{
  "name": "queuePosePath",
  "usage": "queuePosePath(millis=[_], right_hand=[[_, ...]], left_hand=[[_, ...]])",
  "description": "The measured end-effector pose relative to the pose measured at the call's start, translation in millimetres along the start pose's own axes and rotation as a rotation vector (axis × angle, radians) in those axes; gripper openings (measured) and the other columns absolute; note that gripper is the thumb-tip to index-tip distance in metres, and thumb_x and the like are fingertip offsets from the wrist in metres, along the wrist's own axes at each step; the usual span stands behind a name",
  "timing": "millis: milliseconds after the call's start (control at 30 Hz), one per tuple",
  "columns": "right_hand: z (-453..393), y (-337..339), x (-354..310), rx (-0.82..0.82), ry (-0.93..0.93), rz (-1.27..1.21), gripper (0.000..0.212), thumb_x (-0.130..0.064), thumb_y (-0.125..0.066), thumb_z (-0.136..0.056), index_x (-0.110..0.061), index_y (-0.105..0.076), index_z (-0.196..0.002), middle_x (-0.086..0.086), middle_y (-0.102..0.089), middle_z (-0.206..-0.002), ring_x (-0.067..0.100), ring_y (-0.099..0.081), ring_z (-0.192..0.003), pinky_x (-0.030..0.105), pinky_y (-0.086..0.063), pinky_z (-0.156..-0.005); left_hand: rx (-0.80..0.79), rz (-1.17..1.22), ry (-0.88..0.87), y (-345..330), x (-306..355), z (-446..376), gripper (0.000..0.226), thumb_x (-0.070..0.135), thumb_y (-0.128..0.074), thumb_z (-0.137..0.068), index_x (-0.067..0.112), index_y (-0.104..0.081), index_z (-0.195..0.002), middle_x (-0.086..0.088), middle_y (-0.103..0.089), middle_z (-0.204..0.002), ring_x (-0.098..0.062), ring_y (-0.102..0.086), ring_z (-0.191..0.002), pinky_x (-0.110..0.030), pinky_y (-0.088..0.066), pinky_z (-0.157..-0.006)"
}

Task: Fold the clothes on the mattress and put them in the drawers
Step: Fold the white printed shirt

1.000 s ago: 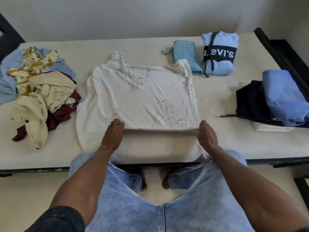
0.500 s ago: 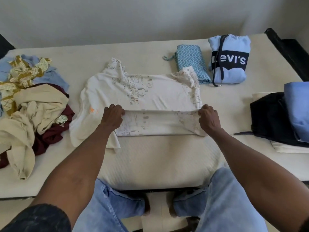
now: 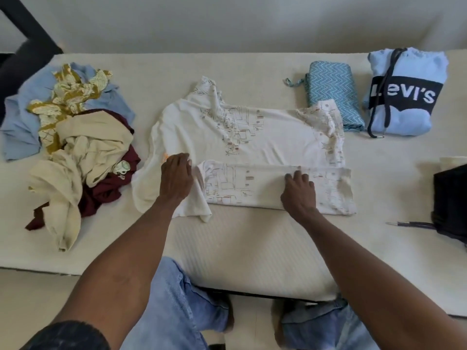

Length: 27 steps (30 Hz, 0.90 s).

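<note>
Nearest, both hands rest on the white shirt [image 3: 252, 137] lying mid-mattress [image 3: 252, 248]: the left hand [image 3: 177, 180] presses flat with its fingers together at the fold's left end, and the right hand [image 3: 298, 193] lies on the turned-up hem strip, fingers slightly spread and holding nothing. This shirt looks only one fold in. To the left, a heap of unfolded clothes [image 3: 75, 147] waits. Farther back on the right sit a folded zigzag cloth [image 3: 331, 94] and a folded blue hoodie [image 3: 404, 97]. No drawers show, so I judge that stowing is all left.
</note>
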State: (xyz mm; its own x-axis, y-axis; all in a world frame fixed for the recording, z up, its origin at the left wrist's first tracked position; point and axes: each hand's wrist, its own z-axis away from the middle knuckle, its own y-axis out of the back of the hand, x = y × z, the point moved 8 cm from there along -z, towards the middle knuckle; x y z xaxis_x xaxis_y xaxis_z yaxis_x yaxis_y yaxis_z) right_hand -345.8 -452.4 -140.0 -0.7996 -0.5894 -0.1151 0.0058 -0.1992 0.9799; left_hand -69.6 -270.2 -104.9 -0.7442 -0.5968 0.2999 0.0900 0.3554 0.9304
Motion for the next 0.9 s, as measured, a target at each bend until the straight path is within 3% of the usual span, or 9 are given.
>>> queuePosePath(millis=[67,167,233,433,633,700,800,833,900], right_hand=[[7,5,-19,0.007,-0.132,-0.028,0.032,-0.004,-0.049,-0.087,-0.001,-0.058,-0.118,0.02,-0.047,-0.131,0.036,-0.042,-0.118,0.042,-0.037,-0.096],[15,8,-95,-0.026,0.032,-0.28,0.025,-0.003,-0.048,-0.087,-0.001,-0.06,-0.108,0.02,-0.057,-0.116,0.036,-0.052,-0.106,0.04,-0.043,-0.084],[23,2,-145,-0.128,0.103,-0.424,0.022,-0.018,-0.047,-0.097,-0.003,-0.06,-0.106,0.018,-0.063,-0.111,0.036,-0.059,-0.103,0.037,-0.043,-0.078],[20,-25,-206,-0.257,0.004,-0.57,0.048,-0.042,-0.056,-0.095,-0.008,-0.041,-0.125,0.021,-0.062,-0.12,0.039,-0.059,-0.11,0.04,-0.044,-0.082],[-1,-30,-230,-0.323,0.003,-0.732,0.086,-0.021,-0.059,-0.084,-0.015,-0.011,-0.155,0.02,-0.062,-0.122,0.039,-0.061,-0.106,0.043,-0.05,-0.088],[-11,-17,-233,-0.304,0.004,-0.871,0.084,-0.016,-0.061,-0.082,-0.022,-0.02,-0.155,0.012,-0.06,-0.126,0.034,-0.061,-0.106,0.038,-0.05,-0.086],[-41,7,-232,-0.301,-0.105,-1.307,0.059,-0.008,-0.06,-0.086,-0.017,-0.048,-0.143,0.007,-0.063,-0.108,0.027,-0.061,-0.083,0.029,-0.05,-0.06],[-49,13,-235,-0.352,-0.169,-1.525,0.052,-0.01,-0.059,-0.09,-0.013,-0.049,-0.141,0.009,-0.063,-0.099,0.027,-0.061,-0.079,0.03,-0.052,-0.06],[-71,13,-236,-0.42,-0.262,-1.789,0.062,-0.025,-0.06,-0.096,-0.013,-0.032,-0.15,0.015,-0.062,-0.108,0.027,-0.065,-0.09,0.038,-0.057,-0.083]], left_hand=[[0.004,-0.048,-0.034,14,-17,18,0.032,0.007,-0.041,-0.09,0.002,-0.063,-0.112,-0.016,-0.066,-0.108,-0.036,-0.059,-0.106,-0.047,-0.046,-0.087],[-0.047,-0.062,-0.069,25,-37,44,0.037,0.005,-0.041,-0.069,0.006,-0.063,-0.098,-0.011,-0.063,-0.095,-0.035,-0.059,-0.092,-0.045,-0.046,-0.074],[-0.086,-0.056,-0.085,29,-52,60,0.034,0.011,-0.043,-0.064,0.007,-0.061,-0.093,-0.01,-0.061,-0.091,-0.034,-0.058,-0.086,-0.042,-0.044,-0.07],[-0.267,-0.093,-0.304,19,-95,103,0.067,0.037,-0.06,-0.064,0.007,-0.059,-0.125,-0.016,-0.052,-0.13,-0.034,-0.046,-0.12,-0.047,-0.041,-0.099],[-0.194,-0.208,-0.563,14,-86,104,0.032,0.01,-0.046,-0.079,0.01,-0.064,-0.105,-0.014,-0.061,-0.121,-0.033,-0.058,-0.111,-0.04,-0.037,-0.095],[-0.173,-0.058,-0.404,25,-93,77,0.035,0.016,-0.045,-0.076,0.007,-0.067,-0.1,-0.013,-0.066,-0.112,-0.032,-0.061,-0.105,-0.041,-0.042,-0.089],[-0.193,0.333,0.153,46,-120,15,0.043,0.034,-0.045,-0.077,0.005,-0.069,-0.098,-0.015,-0.071,-0.097,-0.028,-0.064,-0.091,-0.033,-0.045,-0.078],[-0.148,0.42,0.291,57,-125,-6,0.038,0.035,-0.049,-0.083,0.005,-0.068,-0.098,-0.013,-0.07,-0.096,-0.025,-0.062,-0.088,-0.03,-0.041,-0.073],[-0.065,0.507,0.503,68,-140,-37,0.026,0.026,-0.059,-0.092,0.006,-0.063,-0.108,-0.008,-0.065,-0.1,-0.021,-0.057,-0.088,-0.026,-0.037,-0.069]])
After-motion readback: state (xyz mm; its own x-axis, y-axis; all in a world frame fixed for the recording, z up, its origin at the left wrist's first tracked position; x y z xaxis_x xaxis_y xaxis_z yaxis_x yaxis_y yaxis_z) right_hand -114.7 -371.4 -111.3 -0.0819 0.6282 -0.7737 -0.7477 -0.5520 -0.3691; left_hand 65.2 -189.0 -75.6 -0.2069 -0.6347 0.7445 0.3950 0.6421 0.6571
